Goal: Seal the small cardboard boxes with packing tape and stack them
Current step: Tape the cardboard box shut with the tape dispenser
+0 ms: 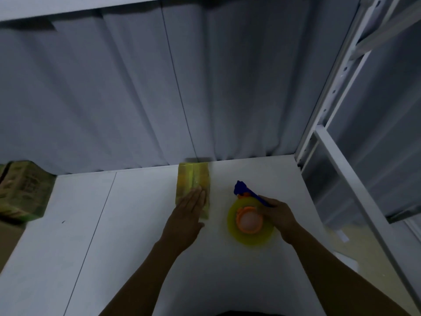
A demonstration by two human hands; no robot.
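Beneath both hands, white table (136, 247). Well to the left of the left hand (189, 213), by the table's edge, stack of taped boxes (22, 192). Under the left hand, small box (193, 179), taped yellow; fingers straight, pressed together, flat on its near end. Just right of that hand, tape dispenser (248, 220), roll flat on the table, blue handle gripped in the curled right hand (278, 215).
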